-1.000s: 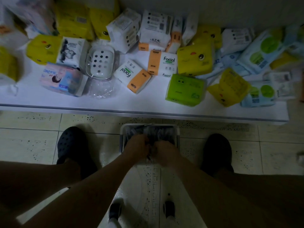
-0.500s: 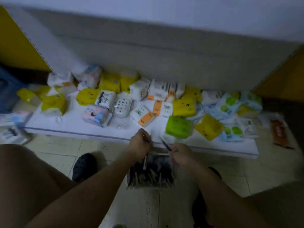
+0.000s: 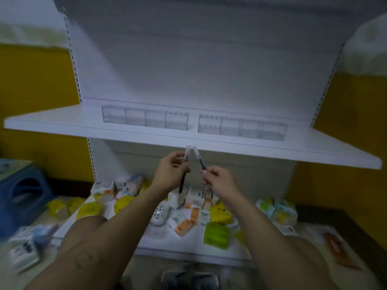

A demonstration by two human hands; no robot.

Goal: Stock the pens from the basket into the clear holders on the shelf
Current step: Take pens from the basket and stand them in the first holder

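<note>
— White shelving against a yellow wall [image 3: 31,80], is that what we are facing?
— Yes. One white shelf [image 3: 62,122] runs across at mid height. A lower shelf [image 3: 188,255] beneath it carries loose tissue packs [image 3: 219,212].
— What differs from half a second ago?
— The view has swung upward. It looked down on the lower shelf then, with both hands just above the basket. Now the upper shelf and its holders have come into sight, and the basket [image 3: 190,279] has slid to the bottom edge, dark and blurred.
— And the hands?
— Both have risen to just below the upper shelf's front edge. The left hand [image 3: 170,173] has its fingers curled round one dark pen [image 3: 182,185], held nearly upright. The right hand [image 3: 219,181] pinches a second pen [image 3: 199,159] near its lower end, tilted so the two pale caps nearly meet.
— Count things for me.
— Two hands and two pens, one pen in each. Two clear holders stand on the white shelf, the left holder [image 3: 144,118] and the right holder [image 3: 241,127], with a gap between them. Each has four compartments, eight in all.
— Is anything inside them?
— They are too blurred for me to tell.
— Anything else?
— One blue stool [image 3: 21,191] at the left and one green pack [image 3: 216,236] near the lower shelf's front.
</note>
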